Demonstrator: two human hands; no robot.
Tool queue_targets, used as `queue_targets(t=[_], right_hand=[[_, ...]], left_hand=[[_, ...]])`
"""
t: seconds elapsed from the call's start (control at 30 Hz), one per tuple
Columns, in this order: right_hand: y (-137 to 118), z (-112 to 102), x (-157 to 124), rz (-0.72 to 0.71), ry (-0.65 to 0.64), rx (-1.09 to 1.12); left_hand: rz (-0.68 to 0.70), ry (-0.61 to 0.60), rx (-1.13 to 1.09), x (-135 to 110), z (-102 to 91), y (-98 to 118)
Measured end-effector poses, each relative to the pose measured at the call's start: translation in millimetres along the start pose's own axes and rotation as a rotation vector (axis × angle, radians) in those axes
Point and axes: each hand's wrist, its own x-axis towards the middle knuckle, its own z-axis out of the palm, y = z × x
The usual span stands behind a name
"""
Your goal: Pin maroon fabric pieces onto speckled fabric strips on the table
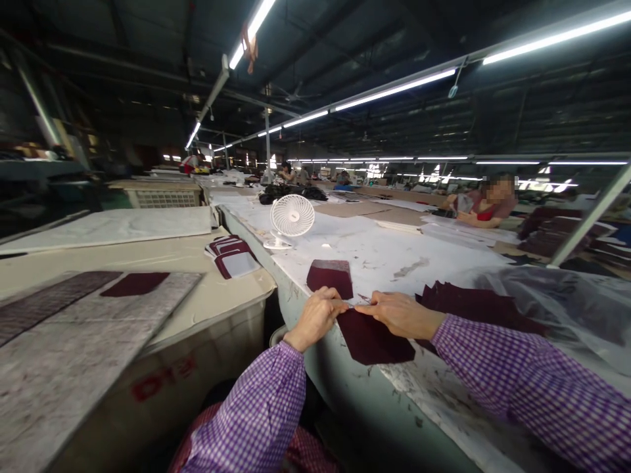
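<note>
A dark maroon fabric piece (pixel 377 338) with angled corners lies at the near edge of the table, its lower part reaching toward me. My left hand (pixel 319 316) is closed on its upper left edge, thumb and forefinger pinched together. From the other side, my right hand (pixel 401 314) pinches the same upper edge, fingertips almost meeting those of the left. What sits exactly between the fingertips is too small to make out. Just beyond the hands is a second maroon piece (pixel 329 277) with a greyish strip along its far edge.
A white clip fan (pixel 292 215) stands on the white-covered table (pixel 365 243). Maroon pieces (pixel 468 305) are stacked at right beside clear plastic sheeting (pixel 566 309). Left, a cream-topped bin (pixel 236 295) carries maroon-and-white pieces (pixel 231 255) and a grey board (pixel 73 368). A co-worker (pixel 486 203) sits across the table.
</note>
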Motion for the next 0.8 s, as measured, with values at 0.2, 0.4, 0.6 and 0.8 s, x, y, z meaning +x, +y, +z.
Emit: queue_targets(t=[0.2, 0.4, 0.6, 0.8], right_hand=[[-9.1, -13.7, 10.3, -0.021, -0.078, -0.115], [-10.6, -21.5, 13.0, -0.033, -0.125, -0.137], [-22.4, -29.1, 18.7, -0.075, -0.123, -0.163], [-2.3, -13.2, 17.5, 0.033, -0.035, 0.067]], left_hand=[[-0.043, 0.003, -0.119, -0.7, 0.3, -9.3], [-0.044, 0.018, -0.224, -4.1, -7.4, -13.4], [-0.134, 0.107, -0.398, -5.4, -9.9, -15.0], [-0.213, 0.152, -0.140, 4.1, -17.6, -21.4]])
